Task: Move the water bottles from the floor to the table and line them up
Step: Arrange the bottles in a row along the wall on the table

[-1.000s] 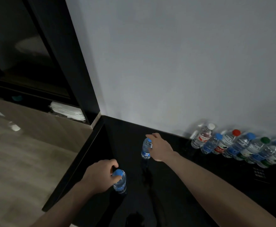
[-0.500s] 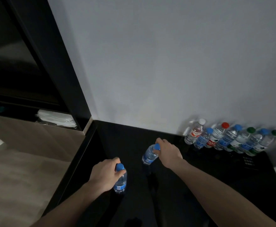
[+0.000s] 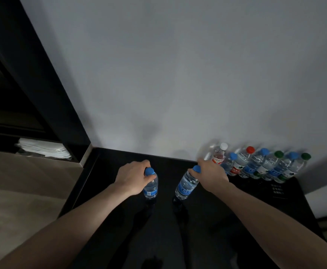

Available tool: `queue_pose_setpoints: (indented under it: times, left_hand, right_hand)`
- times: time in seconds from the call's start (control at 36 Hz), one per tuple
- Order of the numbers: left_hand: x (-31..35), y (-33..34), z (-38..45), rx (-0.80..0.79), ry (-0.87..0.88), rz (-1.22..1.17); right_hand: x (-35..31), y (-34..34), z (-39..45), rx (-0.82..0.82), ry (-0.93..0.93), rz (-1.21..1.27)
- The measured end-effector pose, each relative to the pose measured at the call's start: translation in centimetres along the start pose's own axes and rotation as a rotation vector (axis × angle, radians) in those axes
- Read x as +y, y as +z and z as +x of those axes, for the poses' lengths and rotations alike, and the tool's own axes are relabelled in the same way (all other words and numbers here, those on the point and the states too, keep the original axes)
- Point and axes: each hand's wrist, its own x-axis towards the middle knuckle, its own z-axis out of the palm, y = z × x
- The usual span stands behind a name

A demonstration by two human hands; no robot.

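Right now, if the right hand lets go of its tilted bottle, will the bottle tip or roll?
The bottle leans while the right hand grips it near the blue cap, so it would probably tip. It is round, so it may then roll on the glossy black table. It looks nearly full, so probably heavy for its size.

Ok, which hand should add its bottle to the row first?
Right. The right hand grips its tilted blue-capped bottle right beside the row's white-capped end bottle; the left hand is farther off.

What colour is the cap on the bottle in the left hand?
Blue cap, seen in the head view.
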Motion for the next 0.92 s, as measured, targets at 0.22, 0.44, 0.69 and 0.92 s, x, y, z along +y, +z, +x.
queue_pose_setpoints:
  times: [0.22, 0.44, 0.69, 0.92]
  left_hand:
    - [2.5, 0.1, 6.4, -0.038, 0.03, -0.071]
    - [5.2, 0.5, 11.1, -0.047, 0.022, -0.021]
    - [6.9, 1.0, 14.1, -0.133, 0.184, 0.069]
    - [8.6, 1.3, 16.1, -0.17, 0.242, 0.124]
  right_hand:
    - [1.7, -1.3, 1.9, 0.031, 0.031, 0.015]
    - [3.6, -2.0, 4.0, -0.004, 0.079, 0.012]
    - [5.4, -2.5, 6.0, 0.019, 0.083, -0.016]
    - [6.1, -3.0, 8.3, 0.024, 0.071, -0.053]
